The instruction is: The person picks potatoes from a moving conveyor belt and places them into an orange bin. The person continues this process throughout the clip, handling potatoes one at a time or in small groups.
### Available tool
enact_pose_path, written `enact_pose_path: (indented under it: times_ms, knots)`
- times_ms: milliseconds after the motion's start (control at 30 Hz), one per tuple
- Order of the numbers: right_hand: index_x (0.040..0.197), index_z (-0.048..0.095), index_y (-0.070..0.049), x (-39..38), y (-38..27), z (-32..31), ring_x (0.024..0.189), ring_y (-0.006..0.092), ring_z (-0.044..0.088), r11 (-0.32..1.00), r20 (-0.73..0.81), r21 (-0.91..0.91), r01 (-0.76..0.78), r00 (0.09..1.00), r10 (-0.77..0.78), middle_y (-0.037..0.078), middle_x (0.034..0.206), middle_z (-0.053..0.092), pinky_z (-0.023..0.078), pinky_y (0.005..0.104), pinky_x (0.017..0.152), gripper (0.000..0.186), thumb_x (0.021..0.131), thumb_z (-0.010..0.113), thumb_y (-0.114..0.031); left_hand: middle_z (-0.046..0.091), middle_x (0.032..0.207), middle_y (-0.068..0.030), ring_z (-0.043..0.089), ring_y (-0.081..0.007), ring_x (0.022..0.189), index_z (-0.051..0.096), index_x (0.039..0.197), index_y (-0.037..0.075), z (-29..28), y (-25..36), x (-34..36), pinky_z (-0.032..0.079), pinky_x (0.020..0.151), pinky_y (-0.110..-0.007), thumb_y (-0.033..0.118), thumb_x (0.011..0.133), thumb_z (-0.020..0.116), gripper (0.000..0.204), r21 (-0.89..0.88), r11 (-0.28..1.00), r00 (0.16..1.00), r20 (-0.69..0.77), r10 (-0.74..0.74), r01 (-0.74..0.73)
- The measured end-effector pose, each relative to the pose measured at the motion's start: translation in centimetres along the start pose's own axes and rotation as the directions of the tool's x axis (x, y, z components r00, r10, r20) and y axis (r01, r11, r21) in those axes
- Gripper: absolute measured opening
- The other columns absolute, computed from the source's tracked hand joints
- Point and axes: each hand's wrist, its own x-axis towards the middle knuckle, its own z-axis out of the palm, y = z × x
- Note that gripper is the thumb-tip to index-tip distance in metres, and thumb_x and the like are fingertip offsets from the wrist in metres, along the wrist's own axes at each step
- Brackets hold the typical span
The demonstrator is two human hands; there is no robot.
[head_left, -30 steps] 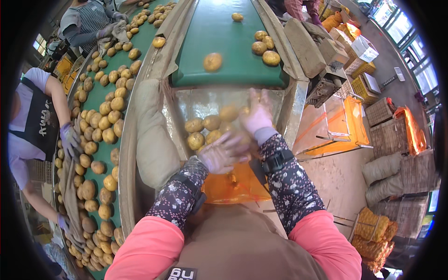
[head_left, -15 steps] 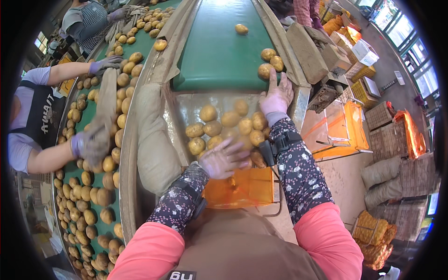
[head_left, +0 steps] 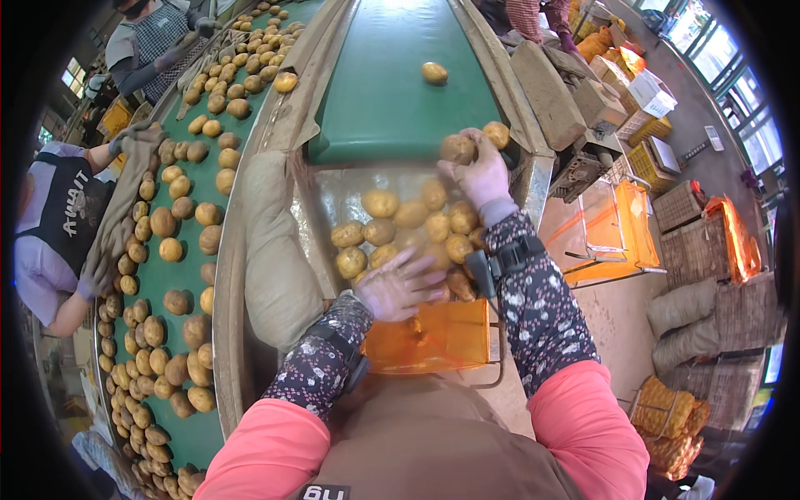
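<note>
My left hand (head_left: 402,286), in a thin pale glove, is spread open at the near edge of a metal chute (head_left: 333,187), against a cluster of potatoes (head_left: 381,232). Some of these potatoes look blurred. At the lower end of the green belt (head_left: 392,125), my right hand (head_left: 485,177) has its fingers curled round a brown potato (head_left: 457,149). Another potato (head_left: 496,134) lies just past its fingertips. Farther up the belt sits a single potato (head_left: 434,73). Below the chute, near my body, hangs an orange mesh bag (head_left: 429,337).
A second green belt (head_left: 187,275) with many potatoes runs along the left. Co-workers (head_left: 67,208) stand on its far side, one with a long grey cloth. A padded cloth roll (head_left: 279,250) lines the chute's left side. Orange bags on a frame (head_left: 633,225) and crates (head_left: 696,225) stand right.
My right hand has moved left and closed round a potato. My left hand stays in place. The left co-worker's arms and cloth have drawn back from the side belt, whose potatoes have shifted.
</note>
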Motion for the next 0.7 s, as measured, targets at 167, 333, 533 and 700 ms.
enact_pose_path:
  times_ms: [167,333,533,700]
  knots:
    - [0.120,0.057,0.000,-4.0,-2.8,0.1,0.093,0.0168,0.063,0.966,0.015,0.260,0.003,1.000,-0.007,0.013,0.108,0.066,0.056,0.0311,0.081,0.060,0.070,0.089,-0.012,0.031,0.164,-0.0010,0.016,-0.0256,0.155,0.035,0.156,0.031,-0.1,-0.1,0.0,0.004,0.127,-0.055,0.052,0.093,0.047,0.068,-0.044,0.999,1.000,-0.006,0.010,-0.010]
    - [0.117,0.058,-0.002,-6.8,-4.4,-0.5,0.098,0.0148,0.060,0.857,0.085,0.501,-0.120,0.992,0.089,0.009,0.107,0.063,0.054,0.0314,0.081,0.051,0.074,0.084,-0.006,0.034,0.161,-0.0007,0.019,-0.0273,0.154,0.038,0.154,0.030,-0.5,-0.1,0.0,0.005,0.126,-0.056,0.050,0.092,0.052,0.066,-0.054,0.998,1.000,-0.023,0.018,-0.019]
    - [0.129,0.055,-0.005,-9.2,-3.0,-1.4,0.101,0.0143,0.058,0.656,0.301,0.715,-0.243,0.953,0.025,0.005,0.112,0.062,0.049,0.0277,0.091,0.047,0.085,0.072,-0.011,0.040,0.157,-0.0006,0.026,-0.0291,0.151,0.041,0.153,0.034,-0.7,0.0,0.1,0.011,0.125,-0.058,0.051,0.093,0.053,0.063,0.007,1.000,0.998,-0.054,0.029,-0.028]
    - [0.125,0.060,-0.006,-11.3,-0.7,-1.2,0.091,0.0154,0.059,0.588,0.408,0.622,-0.516,0.855,0.320,0.006,0.108,0.062,0.051,0.0320,0.084,0.040,0.095,0.069,-0.031,0.038,0.159,-0.0016,0.027,-0.0294,0.151,0.041,0.153,0.034,-0.4,0.0,-0.1,0.010,0.125,-0.058,0.050,0.093,0.054,0.063,-0.006,1.000,0.997,-0.074,0.019,-0.019]
